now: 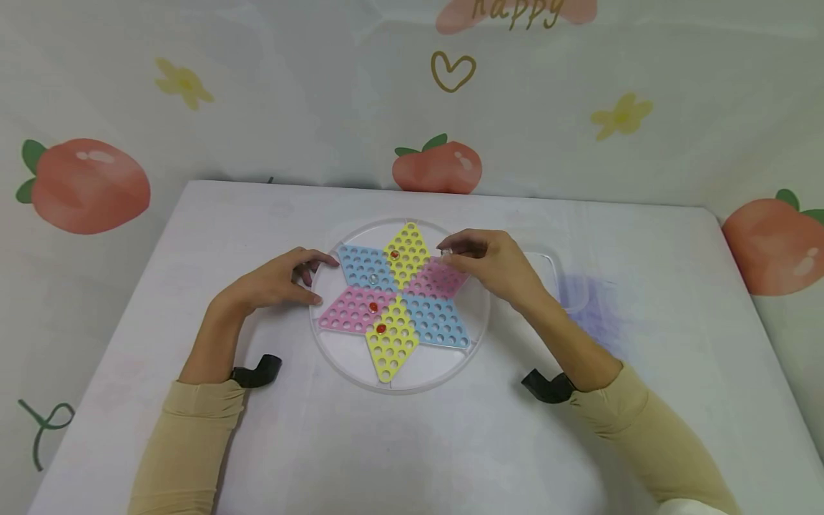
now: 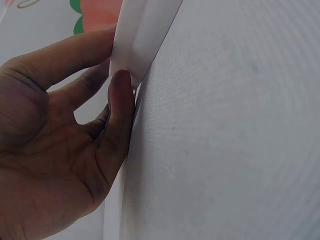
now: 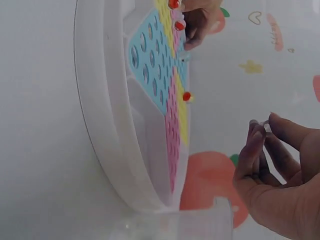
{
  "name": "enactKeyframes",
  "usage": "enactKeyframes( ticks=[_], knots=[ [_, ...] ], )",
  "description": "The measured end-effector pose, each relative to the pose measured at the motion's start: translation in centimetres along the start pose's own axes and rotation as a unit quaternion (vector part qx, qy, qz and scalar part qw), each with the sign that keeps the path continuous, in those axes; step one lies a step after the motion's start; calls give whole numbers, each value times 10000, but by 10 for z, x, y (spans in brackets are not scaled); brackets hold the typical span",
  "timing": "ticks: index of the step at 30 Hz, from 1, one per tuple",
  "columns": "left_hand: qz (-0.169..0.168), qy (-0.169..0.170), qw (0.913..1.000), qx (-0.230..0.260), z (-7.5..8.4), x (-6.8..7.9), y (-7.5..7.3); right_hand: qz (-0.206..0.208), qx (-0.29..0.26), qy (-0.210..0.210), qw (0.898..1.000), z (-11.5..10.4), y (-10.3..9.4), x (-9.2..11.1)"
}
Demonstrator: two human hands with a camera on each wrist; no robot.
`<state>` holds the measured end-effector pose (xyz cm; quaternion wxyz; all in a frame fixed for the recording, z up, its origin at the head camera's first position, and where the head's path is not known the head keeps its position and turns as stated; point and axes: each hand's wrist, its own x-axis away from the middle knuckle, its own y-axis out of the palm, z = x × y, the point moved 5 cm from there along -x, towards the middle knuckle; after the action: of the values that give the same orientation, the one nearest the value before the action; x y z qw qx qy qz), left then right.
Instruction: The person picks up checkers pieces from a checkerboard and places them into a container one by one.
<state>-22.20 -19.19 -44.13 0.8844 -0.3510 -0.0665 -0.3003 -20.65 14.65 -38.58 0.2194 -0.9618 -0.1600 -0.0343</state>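
Observation:
A round white Chinese checkers board [image 1: 450,372] lies on the table, its star in yellow, blue and pink points full of holes. My left hand [image 1: 273,279] rests thumb and index finger against its left rim, spread apart along the edge. Above the board's upper right side, my right hand [image 1: 496,261] pinches a small clear marble [image 3: 265,127] between thumb and fingertips. On the star sit a red marble [image 1: 395,254] in the upper yellow point, a clear marble [image 1: 373,280] in the blue, and red marbles in the left pink [image 1: 373,307] and lower yellow [image 1: 381,329].
A clear plastic box [image 1: 550,261] stands just right of the board, partly behind my right forearm. Purple staining [image 1: 592,311] marks the white table [image 1: 412,458] beyond it. A fruit-printed backdrop [image 1: 309,107] rises behind the table's far edge.

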Motion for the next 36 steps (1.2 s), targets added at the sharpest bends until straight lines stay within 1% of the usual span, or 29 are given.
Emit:
enactKeyframes(
  ticks=[4, 8, 11, 18, 24, 28, 32, 36],
  knots=[
    [-1, 9, 10000, 21, 1, 0, 0, 54, -95, 94, 9999, 4, -10, 3],
    [14, 37, 10000, 5, 1, 1, 0, 137, -65, 169, 9997, 9, -17, 5],
    [22, 47, 10000, 24, 1, 1, 1, 190, -158, 144, 9996, 12, -21, 7],
    [64, 71, 9999, 42, 1, 0, 1, 419, 5, 268, 9988, 17, -35, 13],
    [83, 118, 9999, 20, 0, -1, 2, 562, -196, 234, 9980, 24, -46, 18],
    [54, 110, 9999, 11, 0, -2, 3, 686, -238, 352, 9967, 29, -54, 21],
    [15, 132, 9999, -5, 1, -1, 2, 714, -194, 477, 9961, 36, -61, 23],
    [10, 177, 9998, -6, 3, 1, 2, 696, -243, 502, 9960, 43, -68, 22]
  ],
)
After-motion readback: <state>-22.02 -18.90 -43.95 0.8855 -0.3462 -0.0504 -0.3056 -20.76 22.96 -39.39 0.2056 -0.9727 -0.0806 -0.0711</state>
